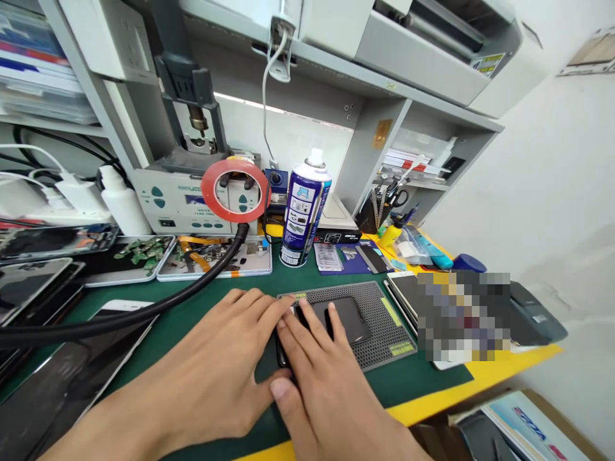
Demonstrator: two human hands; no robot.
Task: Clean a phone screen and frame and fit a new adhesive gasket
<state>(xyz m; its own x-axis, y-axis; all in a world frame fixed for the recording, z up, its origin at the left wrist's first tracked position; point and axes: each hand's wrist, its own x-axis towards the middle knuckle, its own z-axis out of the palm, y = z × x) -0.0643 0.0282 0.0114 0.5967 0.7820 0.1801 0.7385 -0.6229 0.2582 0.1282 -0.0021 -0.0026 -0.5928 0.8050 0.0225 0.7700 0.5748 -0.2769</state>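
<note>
A dark, glossy phone (353,320) lies flat on a grey perforated mat (384,326), its left part mostly covered by my hands. My left hand (240,352) comes in from the left and closes around the phone's left end, fingers at the far edge and thumb at the near side. Laid across the phone's face is my right hand (321,371), with its fingers stretched out and slightly spread. The right thumb touches the left one near the phone's lower left corner. What lies beneath the palms is hidden.
A blue spray can (305,211) stands behind the mat. A black hose (192,298) crosses the left side. Trays of parts (221,266) line the back, below a soldering station with a red tape roll (211,205). More phones (403,294) lie right of the mat.
</note>
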